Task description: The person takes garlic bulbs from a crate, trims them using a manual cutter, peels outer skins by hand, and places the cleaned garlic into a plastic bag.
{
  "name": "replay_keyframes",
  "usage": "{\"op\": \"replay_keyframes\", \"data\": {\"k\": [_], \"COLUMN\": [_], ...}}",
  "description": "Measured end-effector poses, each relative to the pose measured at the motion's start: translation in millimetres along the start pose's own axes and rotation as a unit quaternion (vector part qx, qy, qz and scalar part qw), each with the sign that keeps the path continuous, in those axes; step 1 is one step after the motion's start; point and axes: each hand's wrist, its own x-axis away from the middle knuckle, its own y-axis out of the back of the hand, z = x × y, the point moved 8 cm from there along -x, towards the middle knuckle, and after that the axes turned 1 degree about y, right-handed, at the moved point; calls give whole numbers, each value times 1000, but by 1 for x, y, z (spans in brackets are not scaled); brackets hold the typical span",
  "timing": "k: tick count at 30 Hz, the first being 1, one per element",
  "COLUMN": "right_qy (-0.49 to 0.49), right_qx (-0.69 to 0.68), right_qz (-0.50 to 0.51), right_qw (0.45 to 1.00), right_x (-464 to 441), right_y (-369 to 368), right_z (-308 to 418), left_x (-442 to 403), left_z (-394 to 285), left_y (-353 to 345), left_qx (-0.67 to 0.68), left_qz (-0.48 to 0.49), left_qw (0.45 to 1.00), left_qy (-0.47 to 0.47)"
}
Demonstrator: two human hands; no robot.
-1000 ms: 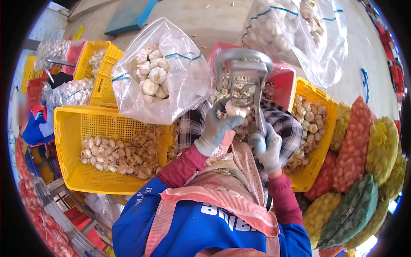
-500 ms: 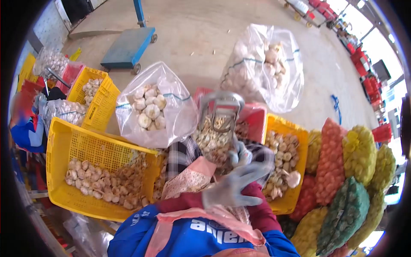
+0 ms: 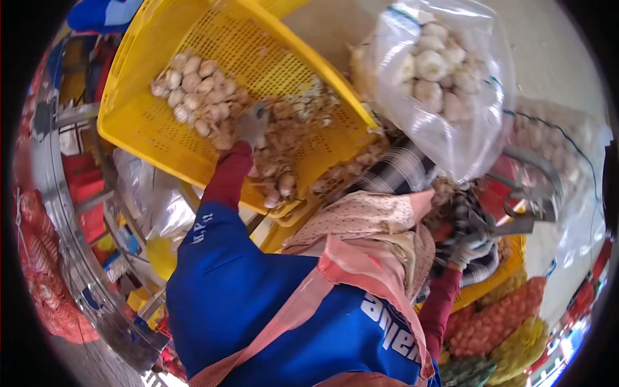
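My left hand [image 3: 253, 126], in a grey glove, reaches down into a tilted yellow crate [image 3: 145, 145]. Its fingers look apart and touch the garlic bulbs [image 3: 203, 90] and loose dry skins [image 3: 284, 138] there; its fingertips are partly hidden. Over my lap, my gloved right hand [image 3: 472, 248] is closed around the handle end of a grey metal lever tool [image 3: 532, 187]. Beneath that tool stands a red crate [image 3: 495, 198], mostly hidden. A pink spotted apron [image 3: 367, 222] covers my lap.
An open clear plastic bag [image 3: 474, 142] of garlic stands beyond my knees, with another filled bag [image 3: 554, 135] to its right. A second yellow crate [image 3: 516, 258] sits at my right. Mesh sacks [image 3: 496, 316] lie at lower right; a metal frame [image 3: 97, 284] curves along the left.
My view has swung left toward the big yellow crate. My left hand has moved from in front of my chest into that crate's garlic. My right hand stays by the metal tool.
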Motion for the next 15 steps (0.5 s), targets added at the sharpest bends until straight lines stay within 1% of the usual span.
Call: {"op": "replay_keyframes", "data": {"k": [1,2,3,4,5,6,7,8,9,10,11,12,13,14,15], "right_qy": [-41,-11,-49,-87,-107,-61,-15,-16,78,56,6,66,-26,-104,-86], "right_qx": [-56,8,-10,-27,-16,9,37,91,209,168,123,195,63,-31,-14], "right_qz": [-8,-10,8,23,22,17,5,-28,44,25,26,42,24,9,3], "right_qw": [998,1000,999,996,994,998,999,995,974,984,992,978,997,994,996], "right_x": [1,-1,0,1,2,2,3,8,15,22,28,32,12,17,12], "right_y": [-1,2,-1,-2,-1,1,5,12,15,15,16,13,5,6,4], "right_z": [-5,-6,-8,-9,-12,-10,-10,-13,-28,-22,-42,-45,6,-9,3], "left_x": [-1,-4,-6,-13,-14,-4,-5,-34,-68,-71,-38,-24,-21,-20,-27], "left_z": [6,-8,-23,-20,-27,-51,-61,-34,-8,-24,-47,-69,-93,-92,-87], "left_y": [-3,-11,-22,-36,-57,-63,-62,-99,-136,-133,-86,-79,-82,-96,-119], "left_qx": [-1,-78,-152,-147,-232,-313,-275,-224,-169,-182,-48,-4,-171,-342,-356], "left_qz": [-1,-2,-3,-2,-19,-39,-1,77,159,115,-328,-332,-185,-34,-49], "left_qw": [1000,993,972,972,939,894,922,956,969,960,914,904,943,926,904], "left_qy": [10,-84,-181,-184,-252,-320,-273,-171,-81,-181,-235,-269,-219,-155,-233]}}
